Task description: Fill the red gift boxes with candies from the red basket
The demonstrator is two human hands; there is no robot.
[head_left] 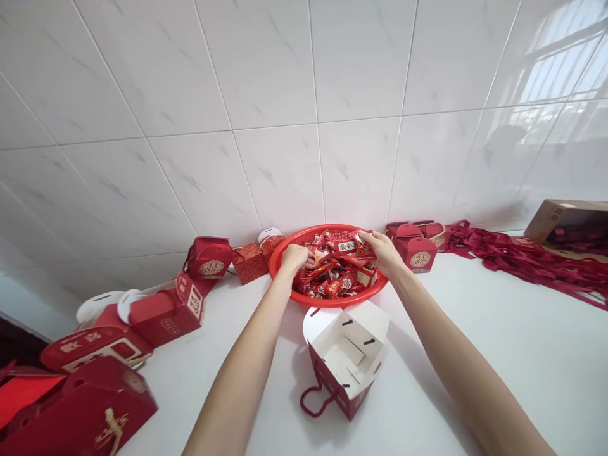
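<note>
A red plastic basket [327, 303] stands against the tiled wall, heaped with red-wrapped candies [335, 288]. My left hand [297, 258] reaches over its left rim, fingers curled in among the candies; what they hold, if anything, is hidden. At the right side of the heap, my right hand [382, 250] has thumb and fingers closed on a red candy packet [365, 246]. Between my forearms sits an open gift box [349, 364], dark red outside and white inside, flaps spread. I see no candy in it. Its red cord handle [316, 405] hangs on the left.
Several red gift boxes line the left side, including a box [166, 310] with a white-edged top. More red boxes [413, 250] stand right of the basket. Farther right lies a pile of dark red ribbons [513, 256], beside a cardboard carton [546, 218]. The white tabletop [522, 354] meets the tiled wall.
</note>
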